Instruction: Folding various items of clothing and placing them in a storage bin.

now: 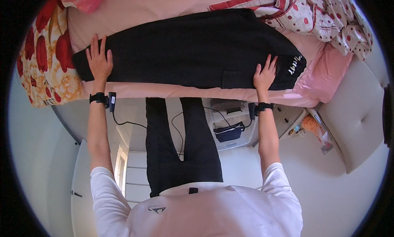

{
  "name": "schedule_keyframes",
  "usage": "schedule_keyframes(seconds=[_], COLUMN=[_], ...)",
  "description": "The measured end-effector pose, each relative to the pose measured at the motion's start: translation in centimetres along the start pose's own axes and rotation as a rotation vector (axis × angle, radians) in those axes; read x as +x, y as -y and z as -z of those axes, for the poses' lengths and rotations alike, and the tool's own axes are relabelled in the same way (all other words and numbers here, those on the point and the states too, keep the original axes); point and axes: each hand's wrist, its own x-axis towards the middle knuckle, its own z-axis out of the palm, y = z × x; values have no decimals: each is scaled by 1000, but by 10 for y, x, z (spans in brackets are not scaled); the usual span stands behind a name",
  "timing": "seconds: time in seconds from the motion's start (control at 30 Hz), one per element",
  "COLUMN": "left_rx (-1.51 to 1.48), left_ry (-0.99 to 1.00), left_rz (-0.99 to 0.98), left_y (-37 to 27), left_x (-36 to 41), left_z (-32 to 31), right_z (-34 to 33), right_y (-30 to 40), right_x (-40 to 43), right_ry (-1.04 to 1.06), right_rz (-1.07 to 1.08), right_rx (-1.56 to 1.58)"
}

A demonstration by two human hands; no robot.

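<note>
A pair of black trousers (181,49), one leg laid over the other, lies flat across the pink bed sheet (132,90). The narrow leg end points left, and the waistband (284,72), which bears white lettering, is at the right. My left hand (100,61) rests palm down on the leg end with its fingers spread. Near the waistband, my right hand (266,72) presses flat on the fabric. A pocket patch (231,79) shows to the left of that hand. Neither hand grips anything.
A flowered blanket (52,64) covers the bed's left end. At the right lie a crumpled dotted quilt (320,18), a pink pillow (329,74) and the padded headboard (360,114). Cables run from both wrist-strapped devices. Below stands a clear plastic bin (237,144) holding a dark pouch (229,132).
</note>
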Motion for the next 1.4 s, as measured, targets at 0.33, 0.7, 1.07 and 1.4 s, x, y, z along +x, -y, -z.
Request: schedule_keyframes(seconds=[0.33, 0.7, 1.07, 1.4], left_rx=[-91, -52, -54, -140], left_ry=[182, 170, 283, -280], left_rz=[-44, -149, -150, 576], left_y=[-82, -66, -48, -55], left_x=[-10, -23, -33, -110], left_z=[-7, -8, 7, -1], right_z=[-19, 22, -15, -9], right_y=[67, 139, -34, -90], right_x=[-9, 0, -42, -58], right_ry=[-74, -117, -412, -137], right_rz=[-141, 92, -1319, -1547], right_rx=[77, 265, 488, 1530])
